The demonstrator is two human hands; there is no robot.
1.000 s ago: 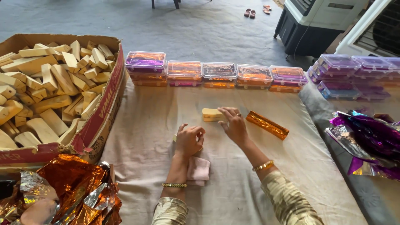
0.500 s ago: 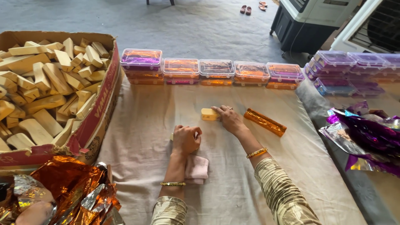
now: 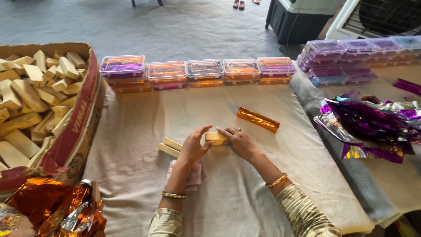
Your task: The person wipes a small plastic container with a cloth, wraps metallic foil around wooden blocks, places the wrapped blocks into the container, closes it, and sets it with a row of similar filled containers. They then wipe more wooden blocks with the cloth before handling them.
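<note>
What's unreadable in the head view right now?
- Pale block: middle shows, both ends covered by left hand and right hand.
- Pink cloth: mostly under the left wrist.
- Cardboard box of blocks: cut by the left edge.
- Lidded plastic boxes: contents blurred by lids.
- Orange foil: cut by the bottom edge.

Gold bangles on both wrists; pale patterned sleeves; a finger ring.

Bare cloth lies open around both hands; a row of plastic boxes walls the far side, cardboard carton left, foil-wrapped bar near right.
</note>
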